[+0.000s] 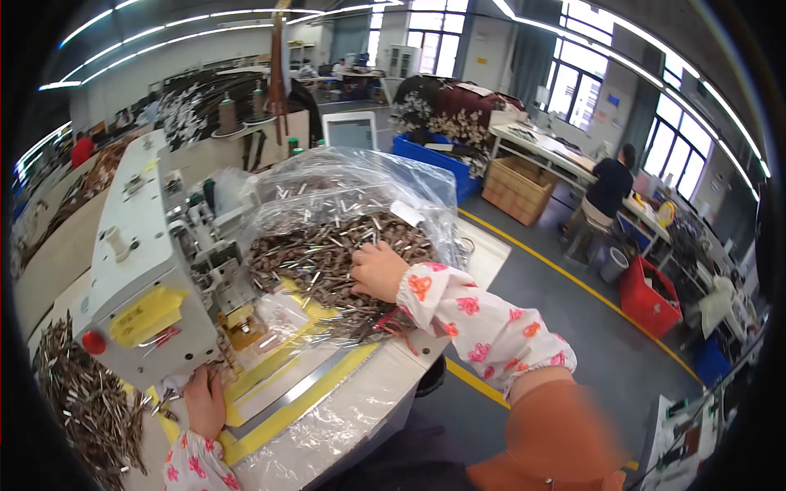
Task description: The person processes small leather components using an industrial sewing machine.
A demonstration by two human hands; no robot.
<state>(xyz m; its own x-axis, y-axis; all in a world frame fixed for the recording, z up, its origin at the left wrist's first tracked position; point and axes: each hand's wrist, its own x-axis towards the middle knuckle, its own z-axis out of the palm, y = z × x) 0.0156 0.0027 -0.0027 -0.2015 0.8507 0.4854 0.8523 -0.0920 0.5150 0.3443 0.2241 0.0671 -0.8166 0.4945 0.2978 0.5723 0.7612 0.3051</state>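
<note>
My right hand (381, 274) rests on a large heap of short brown strips with shiny metal ends (327, 262). Its fingers are spread and bent into the heap; I cannot make out any strip in its grasp. A clear plastic bag (434, 184) lies open around the heap. My left hand (205, 401) is at the lower edge of a white sewing machine (135, 270), its fingers close together and pointing away. Where its fingertips meet the machine, I cannot see whether they hold anything. Several similar strips (168, 401) lie just left of it.
A second pile of brown strips (82, 401) covers the table at the far left. Yellow tape (286, 409) edges a metal strip on the tabletop. Beyond stand a blue bin (434, 164), a cardboard box (520, 190), a red bin (647, 295) and a seated person (610, 184).
</note>
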